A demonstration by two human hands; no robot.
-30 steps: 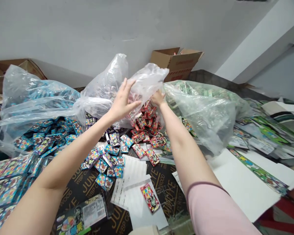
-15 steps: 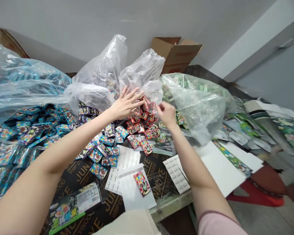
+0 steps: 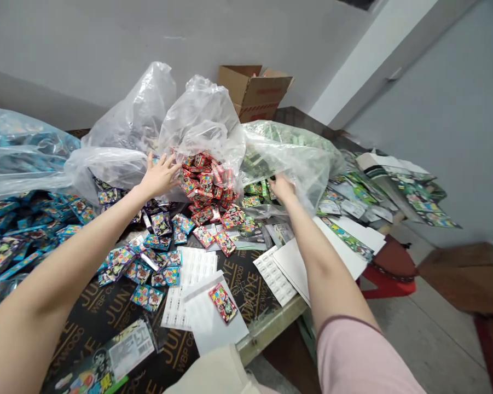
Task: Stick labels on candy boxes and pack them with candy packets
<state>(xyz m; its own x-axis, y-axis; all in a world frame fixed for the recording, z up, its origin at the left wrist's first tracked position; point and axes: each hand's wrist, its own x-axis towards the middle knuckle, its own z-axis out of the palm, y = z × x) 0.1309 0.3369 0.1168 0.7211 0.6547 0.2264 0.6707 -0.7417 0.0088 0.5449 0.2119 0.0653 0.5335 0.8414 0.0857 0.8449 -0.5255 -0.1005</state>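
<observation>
My left hand (image 3: 161, 175) is open with its fingers spread, at the left side of a clear plastic bag (image 3: 205, 106). Small red packets (image 3: 205, 183) spill from this bag's mouth in a heap. At the mouth of a second clear bag (image 3: 299, 158), with green packets (image 3: 254, 194) in it, is my right hand (image 3: 284, 187). Its fingers bend toward the green packets and the plastic, but their tips are too hidden to show a grip. A single red packet (image 3: 222, 302) lies on white paper (image 3: 217, 339) near the front edge.
Blue packets (image 3: 146, 297) and purple packets (image 3: 161, 223) lie loose at left and centre. Label sheets (image 3: 274, 276) rest near the table edge (image 3: 271, 331). A cardboard box (image 3: 266, 93) stands behind the bags. Beyond the right edge is a red stool (image 3: 394, 268).
My right hand has moved from the red packets' bag to the green packets' bag. My left hand has shifted off the red packets to their left side. The view has swung right.
</observation>
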